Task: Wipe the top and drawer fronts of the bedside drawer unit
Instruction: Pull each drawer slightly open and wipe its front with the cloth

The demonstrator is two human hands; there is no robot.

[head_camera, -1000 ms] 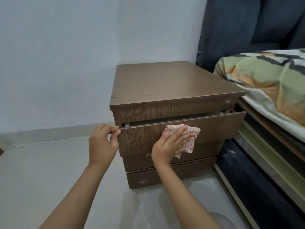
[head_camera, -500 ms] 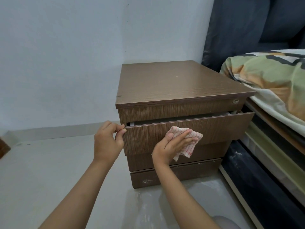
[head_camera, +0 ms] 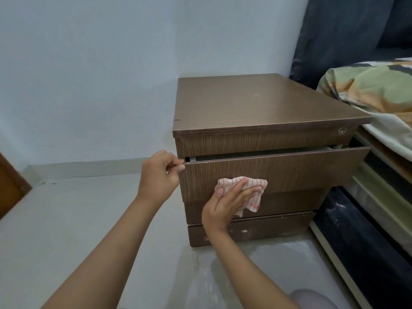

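Note:
A brown wood-grain bedside drawer unit (head_camera: 256, 103) stands on the floor against the wall, its top bare. Its upper drawer (head_camera: 301, 170) is pulled out a little. My left hand (head_camera: 159, 175) pinches the drawer front's top left corner. My right hand (head_camera: 227, 201) presses a white cloth with red stripes (head_camera: 252, 186) flat against the lower left part of that drawer front, fingers stretched over the cloth. Two more drawer fronts sit below, the lowest (head_camera: 267, 230) with pale smudges.
A bed (head_camera: 379, 101) with a patterned green and orange cover stands close on the right, its dark frame (head_camera: 356, 241) beside the unit. A pale wall lies behind and to the left. The grey floor (head_camera: 78, 219) spreads left of the unit; a brown door edge (head_camera: 9, 186) shows far left.
My right hand has slid the cloth leftward and slightly down across the drawer front. My left hand keeps its hold on the drawer's corner. The view has shifted left.

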